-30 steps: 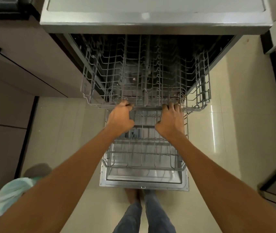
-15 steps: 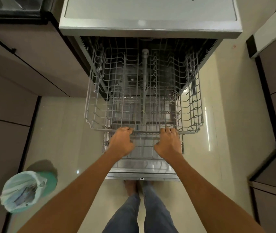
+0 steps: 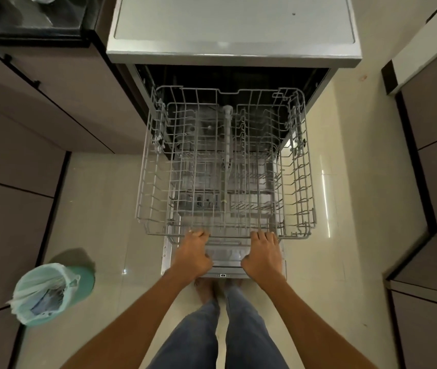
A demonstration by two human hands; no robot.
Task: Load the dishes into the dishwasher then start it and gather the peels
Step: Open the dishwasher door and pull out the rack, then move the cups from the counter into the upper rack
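Observation:
The silver dishwasher point(image 3: 233, 53) stands open, its door point(image 3: 168, 259) folded down to the floor. Its grey wire upper rack point(image 3: 145, 182) is slid far out over the door and holds no dishes. A lower rack shows through the wires beneath it. My left hand point(image 3: 193, 255) grips the front rail of the upper rack on the left. My right hand point(image 3: 264, 257) grips the same rail further right. No dishes or peels are in view.
A teal bin point(image 3: 52, 292) lined with a bag stands on the tiled floor at the lower left. Brown cabinets point(image 3: 25, 129) line the left side, more cabinets point(image 3: 435, 182) the right. A black cooktop point(image 3: 28, 25) sits at the top left. My legs stand before the door.
Both hands have pulled the upper rack toward me, from mostly inside the dishwasher to far out over the door. The view has shifted back with them.

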